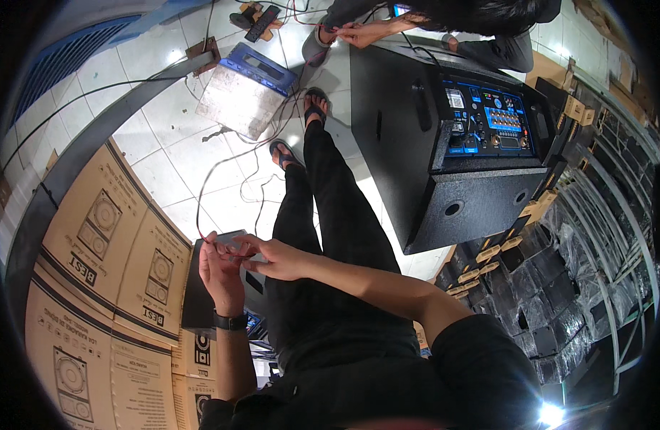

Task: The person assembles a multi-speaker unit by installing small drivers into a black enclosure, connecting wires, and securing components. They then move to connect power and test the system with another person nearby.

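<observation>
A thin dark red wire [199,204] rises from the floor to my two hands, held in front of my left thigh. My left hand [220,278], with a black band at its wrist, pinches the wire between thumb and fingers. Close against it, my right hand [281,259] is also closed on the wire, fingertips together. The wire's end is too small to make out. Behind the left hand stands a dark box-shaped thing [198,304], partly hidden by my hand and forearm.
A large black speaker cabinet [394,136] with a control panel [491,118] stands at right. Printed cardboard boxes [118,287] are stacked at left. Cables cross the tiled floor near a blue device [255,68] on a pale board [237,107]. A co-worker's hand [366,33] holds a red wire.
</observation>
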`<act>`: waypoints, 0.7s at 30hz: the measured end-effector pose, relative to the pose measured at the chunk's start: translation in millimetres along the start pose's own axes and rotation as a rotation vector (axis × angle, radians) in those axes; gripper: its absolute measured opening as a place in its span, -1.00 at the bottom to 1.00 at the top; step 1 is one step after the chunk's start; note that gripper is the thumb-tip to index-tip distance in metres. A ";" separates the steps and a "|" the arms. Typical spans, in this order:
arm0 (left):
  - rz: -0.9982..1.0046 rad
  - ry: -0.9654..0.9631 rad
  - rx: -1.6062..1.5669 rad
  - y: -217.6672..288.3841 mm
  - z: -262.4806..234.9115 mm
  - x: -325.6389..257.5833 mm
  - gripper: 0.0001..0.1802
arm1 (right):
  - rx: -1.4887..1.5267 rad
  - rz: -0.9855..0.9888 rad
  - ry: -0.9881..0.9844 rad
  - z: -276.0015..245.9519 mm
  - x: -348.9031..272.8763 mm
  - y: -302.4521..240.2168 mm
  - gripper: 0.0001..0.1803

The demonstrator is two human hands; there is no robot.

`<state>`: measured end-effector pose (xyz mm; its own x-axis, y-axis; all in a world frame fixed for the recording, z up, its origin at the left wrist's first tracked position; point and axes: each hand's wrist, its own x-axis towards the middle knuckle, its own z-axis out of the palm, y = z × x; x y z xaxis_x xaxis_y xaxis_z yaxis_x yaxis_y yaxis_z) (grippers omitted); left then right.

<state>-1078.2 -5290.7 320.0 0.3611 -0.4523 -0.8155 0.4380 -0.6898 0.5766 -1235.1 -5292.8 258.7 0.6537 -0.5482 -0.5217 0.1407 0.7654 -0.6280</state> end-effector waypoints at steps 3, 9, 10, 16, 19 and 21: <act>0.029 -0.026 0.082 5.2 -7.4 1.6 -0.62 | -0.081 0.028 0.032 7.1 -1.6 6.9 -0.65; 0.120 0.035 0.200 -12.3 -28.0 5.5 -0.53 | -0.335 0.060 0.035 4.5 6.3 1.2 -0.82; 0.102 0.018 0.226 -16.7 -31.1 4.6 -0.48 | -0.322 0.013 0.064 7.2 5.7 -1.7 -0.83; -0.180 -0.230 -0.164 -51.3 -41.1 -14.2 -0.18 | -0.266 -0.126 0.165 16.6 18.9 -17.6 -0.79; -0.201 -0.073 0.023 -63.3 -35.5 -27.6 -0.37 | -0.015 -0.039 0.195 13.6 34.6 -15.0 -0.76; -0.078 -0.174 0.243 -59.1 -31.7 -29.1 -0.50 | -0.155 -0.129 0.287 7.1 36.8 -7.9 -0.75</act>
<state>-1088.6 -5218.8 311.2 0.1787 -0.4687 -0.8651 0.2418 -0.8314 0.5004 -1206.9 -5316.6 248.6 0.3993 -0.7265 -0.5593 0.0798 0.6353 -0.7682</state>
